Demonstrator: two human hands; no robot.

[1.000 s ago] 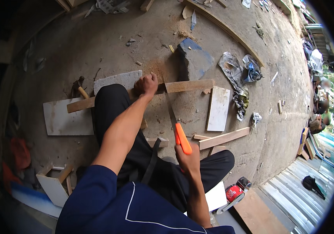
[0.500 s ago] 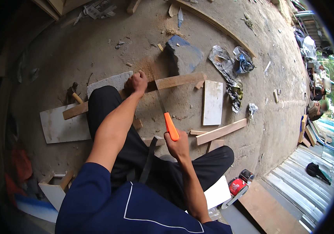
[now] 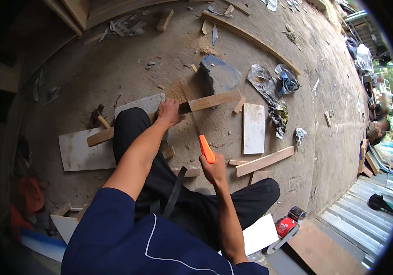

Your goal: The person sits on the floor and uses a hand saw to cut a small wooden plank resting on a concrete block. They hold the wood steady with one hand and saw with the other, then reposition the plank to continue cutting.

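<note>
- Wooden plank (image 3: 214, 101), passing under the left knee (image 3: 132, 123): likely stiff, fairly heavy; best held beside the blade (image 3: 196, 124), where the left hand (image 3: 169, 112) rests, finger closure unclear.
- Handsaw (image 3: 203, 140): probably light, flexible; right hand (image 3: 214, 169) wraps its 1 orange handle (image 3: 207, 150).

Plank (image 3: 214, 100) partly hidden; people (image 3: 378, 131) blurry

Pale lettering stands on the red side of a red-and-black object (image 3: 287, 226) at lower right. Grey marks, too small to read, cover a crumpled sheet (image 3: 127, 26) on the floor at upper left.
</note>
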